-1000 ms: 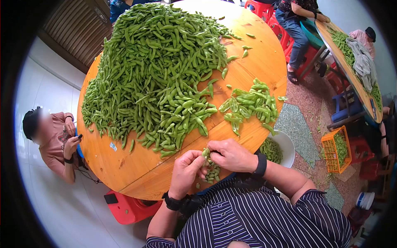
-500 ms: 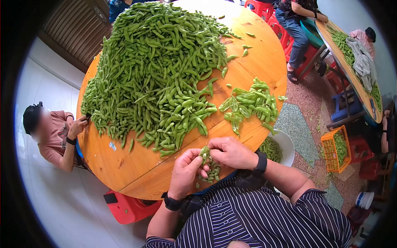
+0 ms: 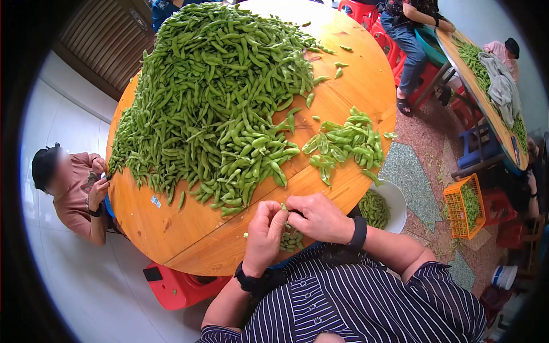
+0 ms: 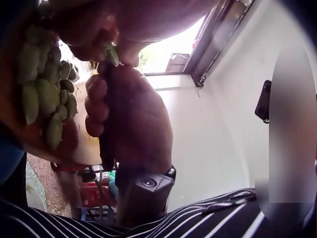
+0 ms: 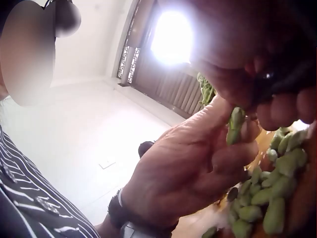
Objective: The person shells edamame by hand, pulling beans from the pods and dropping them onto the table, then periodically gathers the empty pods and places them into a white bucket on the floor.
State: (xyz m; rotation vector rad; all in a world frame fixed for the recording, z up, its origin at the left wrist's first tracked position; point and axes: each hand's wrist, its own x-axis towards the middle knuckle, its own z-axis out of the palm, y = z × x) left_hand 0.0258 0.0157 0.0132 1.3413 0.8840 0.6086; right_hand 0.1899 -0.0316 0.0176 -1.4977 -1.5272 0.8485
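Observation:
Both hands meet over the near edge of the round wooden table. My left hand (image 3: pixel 265 237) and right hand (image 3: pixel 321 218) pinch a green soybean pod (image 5: pixel 236 125) between their fingertips. Only a bit of the pod shows in the head view; in the left wrist view its tip (image 4: pixel 113 53) pokes out between the thumbs. Below the hands, shelled green beans (image 3: pixel 291 240) lie in a small heap at the table edge, partly hidden by the fingers. A large mound of whole pods (image 3: pixel 211 103) rises beyond them. Opened, empty-looking pods (image 3: pixel 349 140) lie to the right.
A pale basin (image 3: pixel 397 200) with green contents stands below the table's right edge. An orange crate (image 3: pixel 457 214) and a red stool (image 3: pixel 180 288) are on the floor. One person (image 3: pixel 80 191) sits at the left; others sit around a second table (image 3: pixel 486 91).
My left hand has turned and shifted slightly right and up, so its thumb covers more of the pod. The person at the left has drawn a hand back from the mound's edge.

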